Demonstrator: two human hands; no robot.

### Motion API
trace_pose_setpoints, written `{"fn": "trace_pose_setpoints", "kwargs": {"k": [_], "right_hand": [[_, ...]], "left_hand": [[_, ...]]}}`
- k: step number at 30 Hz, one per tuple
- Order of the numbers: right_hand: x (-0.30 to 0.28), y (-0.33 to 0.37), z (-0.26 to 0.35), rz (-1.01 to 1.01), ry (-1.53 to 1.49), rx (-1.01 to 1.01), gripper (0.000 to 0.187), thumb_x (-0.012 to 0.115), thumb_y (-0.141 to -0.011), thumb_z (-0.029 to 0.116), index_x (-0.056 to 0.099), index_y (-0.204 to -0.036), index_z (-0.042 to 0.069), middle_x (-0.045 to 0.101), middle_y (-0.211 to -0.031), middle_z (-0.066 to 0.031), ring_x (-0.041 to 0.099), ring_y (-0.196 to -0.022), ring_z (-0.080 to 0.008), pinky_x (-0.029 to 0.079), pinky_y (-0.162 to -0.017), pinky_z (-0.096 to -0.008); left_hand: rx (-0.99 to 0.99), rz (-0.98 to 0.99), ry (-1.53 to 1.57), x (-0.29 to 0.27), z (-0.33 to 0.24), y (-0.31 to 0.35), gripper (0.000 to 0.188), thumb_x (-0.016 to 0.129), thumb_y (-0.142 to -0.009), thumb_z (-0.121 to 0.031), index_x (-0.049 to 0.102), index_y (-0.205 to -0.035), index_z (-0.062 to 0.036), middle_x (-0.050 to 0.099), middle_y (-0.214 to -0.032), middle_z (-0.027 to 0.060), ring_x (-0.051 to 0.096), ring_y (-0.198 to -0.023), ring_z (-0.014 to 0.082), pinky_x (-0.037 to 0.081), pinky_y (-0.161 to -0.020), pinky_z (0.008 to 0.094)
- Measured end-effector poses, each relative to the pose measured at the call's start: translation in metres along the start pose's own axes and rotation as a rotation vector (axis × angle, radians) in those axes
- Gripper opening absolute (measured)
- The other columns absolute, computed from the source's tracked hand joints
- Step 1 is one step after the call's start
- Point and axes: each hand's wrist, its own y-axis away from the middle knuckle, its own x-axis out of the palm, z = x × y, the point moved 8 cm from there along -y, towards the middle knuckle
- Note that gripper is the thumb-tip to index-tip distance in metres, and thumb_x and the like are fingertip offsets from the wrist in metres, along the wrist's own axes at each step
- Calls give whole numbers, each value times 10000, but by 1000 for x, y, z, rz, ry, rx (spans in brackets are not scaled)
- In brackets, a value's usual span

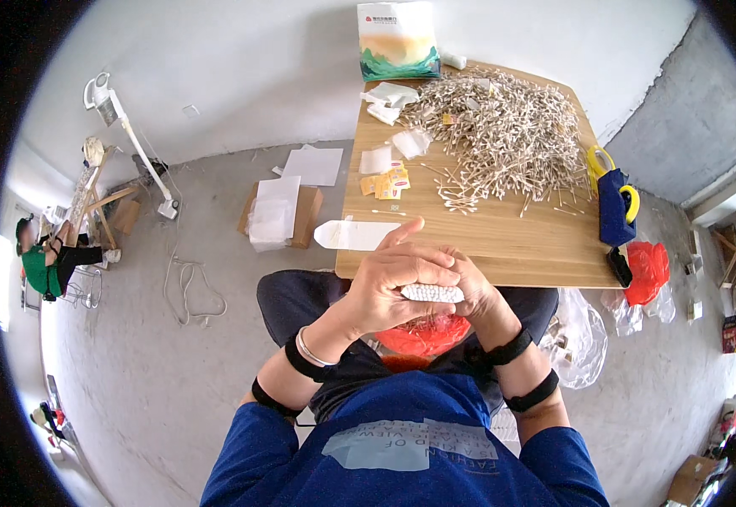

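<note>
Between my two hands, just off the table's near edge, is a tight bundle of cotton swabs (pixel 432 293), its white tips packed side by side. My left hand (pixel 385 283) wraps it from the left, thumb side and fingers pressed over the top. My right hand (pixel 474 291) closes on it from the right, and the fingers of both hands overlap. Most of the bundle's length is hidden by the hands. Beside my left fingers lies a white card strip (pixel 351 235) with a pointed end. A large heap of loose cotton swabs (pixel 507 135) covers the far right of the table.
Yellow packets (pixel 387 181) and clear plastic bags (pixel 376 160) lie on the wooden table (pixel 503 245). A blue tape dispenser (pixel 613 207) stands at its right edge. A red bag (pixel 423 336) is at my lap. On the floor left is a cardboard box (pixel 305 218) with white sheets.
</note>
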Motion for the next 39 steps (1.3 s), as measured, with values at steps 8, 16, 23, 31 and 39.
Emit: {"fn": "trace_pose_setpoints", "kwargs": {"k": [8, 16, 23, 31, 39], "right_hand": [[0, -1, -6, -9, 18, 35, 198, 565, -915, 114, 644, -986, -54, 680, -819, -116, 651, -580, -127, 529, -432, -215], [-1, 0, -7, -15, -77, 33, 311, 614, -904, 194, 588, -1141, -6, 669, -1022, -139, 692, -865, -240, 600, -693, -332], [8, 1, -6, 62, -83, 29, 259, 578, -927, 179, 621, -1057, -42, 679, -960, -141, 697, -822, -207, 606, -640, -296], [-1, -1, -4, -139, -91, 54, 204, 553, -928, 99, 620, -1043, -56, 678, -897, -129, 681, -693, -163, 576, -528, -256], [-19, -6, -6, -110, 27, 91, 202, 540, -947, 109, 622, -1042, -49, 596, -684, -31, 485, -446, -75, 390, -359, -202]], "left_hand": [[-43, -7, -1, -1, 2, 1, 254, 854, -669, -250, 731, -869, -156, 735, -859, -29, 682, -944, 122, 229, -1139, 467], [-88, -63, -20, 0, 2, -3, 247, 864, -661, -233, 743, -853, -136, 734, -850, -3, 678, -915, 132, 226, -1146, 455], [-66, -7, -9, 3, 7, 2, 246, 834, -706, -226, 730, -914, -146, 725, -905, 21, 671, -957, 158, 211, -1147, 488], [-80, -86, -79, -1, 5, 3, 249, 840, -696, -201, 725, -908, -136, 730, -902, 19, 670, -966, 160, 248, -1138, 467], [-149, -131, 33, -1, 23, 17, 194, 803, -756, -111, 715, -924, -70, 737, -874, 33, 695, -851, 133, 352, -1087, 404]]}}
